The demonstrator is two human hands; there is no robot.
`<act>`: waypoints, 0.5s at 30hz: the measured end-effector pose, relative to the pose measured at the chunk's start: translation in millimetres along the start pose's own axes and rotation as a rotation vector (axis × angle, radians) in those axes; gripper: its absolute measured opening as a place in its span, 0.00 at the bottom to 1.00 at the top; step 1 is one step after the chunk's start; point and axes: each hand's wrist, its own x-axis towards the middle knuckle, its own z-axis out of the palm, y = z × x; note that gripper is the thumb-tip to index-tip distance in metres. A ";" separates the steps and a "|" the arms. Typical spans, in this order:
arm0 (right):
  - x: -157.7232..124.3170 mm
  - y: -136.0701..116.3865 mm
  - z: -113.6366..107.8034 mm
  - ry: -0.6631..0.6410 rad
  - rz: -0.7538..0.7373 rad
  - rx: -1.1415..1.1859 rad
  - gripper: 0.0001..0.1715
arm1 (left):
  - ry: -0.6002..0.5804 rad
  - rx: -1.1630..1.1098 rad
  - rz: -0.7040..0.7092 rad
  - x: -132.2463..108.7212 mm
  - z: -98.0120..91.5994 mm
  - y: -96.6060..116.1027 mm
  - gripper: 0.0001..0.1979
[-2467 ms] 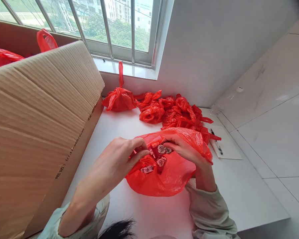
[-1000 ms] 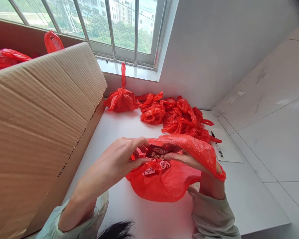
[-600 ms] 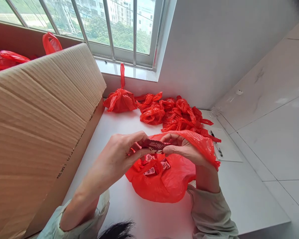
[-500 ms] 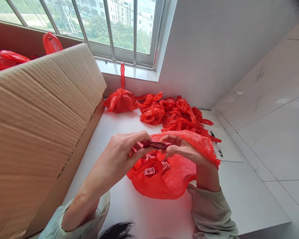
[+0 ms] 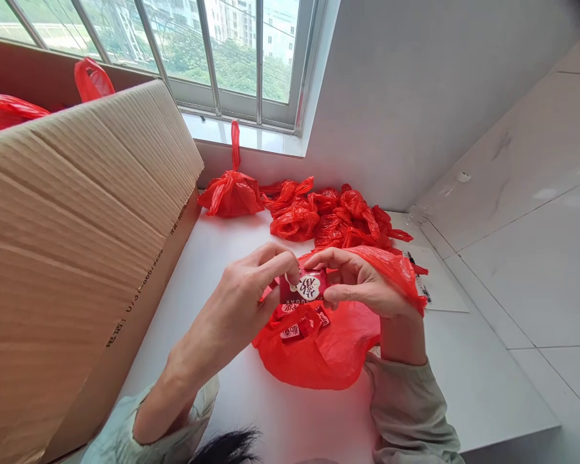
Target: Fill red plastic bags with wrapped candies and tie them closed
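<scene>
Between my two hands is a dark red candy packet [image 5: 305, 287] with a white patch and dark lettering, its face turned toward me. My left hand [image 5: 251, 283] pinches its left end with thumb and fingers. The right end is between the thumb and fingers of my right hand [image 5: 362, 280]. Just below lies an open red plastic bag [image 5: 319, 361], its far rim draped over my right wrist. Inside the bag several smaller dark red packets [image 5: 290, 331] with white labels show; the rest of its contents is hidden.
A large cardboard box [image 5: 91, 212] with red bags in it stands at the left. Along the wall sit a tied red bag [image 5: 232, 193] and a heap of crumpled red bags [image 5: 338, 219]. A pen [image 5: 424, 291] and paper [image 5: 447, 283] lie at the right. Beyond is a barred window [image 5: 232, 58].
The packet has turned from edge-on to face me, showing its printed side. My hands have shifted their hold on it. The bag stays nearly where it was.
</scene>
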 end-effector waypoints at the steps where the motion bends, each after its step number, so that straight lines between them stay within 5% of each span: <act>1: -0.6 -0.8 0.2 0.012 -0.008 -0.010 0.20 | -0.021 -0.012 -0.014 -0.2 0.2 -0.9 0.18; 10: -4.2 -1.5 -5.8 0.085 -0.022 -0.162 0.20 | -0.135 -0.251 -0.223 -1.5 -5.8 0.8 0.03; 15: -1.9 -0.5 -4.9 0.130 -0.029 -0.280 0.14 | -0.121 -0.142 -0.190 0.2 -0.5 -0.6 0.01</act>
